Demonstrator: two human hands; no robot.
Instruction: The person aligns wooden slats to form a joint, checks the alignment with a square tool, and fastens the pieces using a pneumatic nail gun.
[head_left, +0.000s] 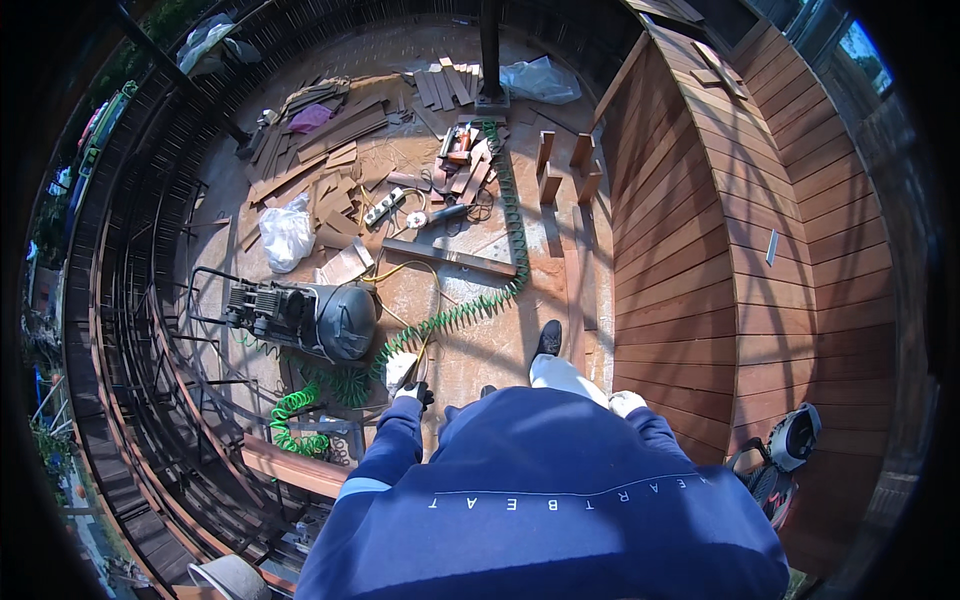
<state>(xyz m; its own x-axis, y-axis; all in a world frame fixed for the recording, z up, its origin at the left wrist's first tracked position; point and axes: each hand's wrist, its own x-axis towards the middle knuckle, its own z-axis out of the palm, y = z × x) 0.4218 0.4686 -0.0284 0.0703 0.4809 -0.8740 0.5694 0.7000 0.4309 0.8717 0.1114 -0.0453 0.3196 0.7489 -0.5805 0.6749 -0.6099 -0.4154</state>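
Observation:
My left hand [418,391] is held low, beside the round end of a dark air compressor [348,322]. Its dark-looking fingers seem closed against a pale, whitish thing [400,368], whose kind I cannot make out. A thin yellow cord [432,290] passes close by. My right hand [627,402], in a white glove, rests by my right thigh near the wooden cladding [670,330]; its fingers are hidden. A green coiled air hose [455,316] runs from beside the compressor across the floor and up toward a post.
Loose boards [340,130] and offcuts cover the far floor, with a white plastic bag [287,234], a power strip [384,207] and an angle grinder [435,215]. A long beam [450,258] lies ahead. Short wooden blocks [550,182] stand upright. Dark railings [120,300] curve along the left.

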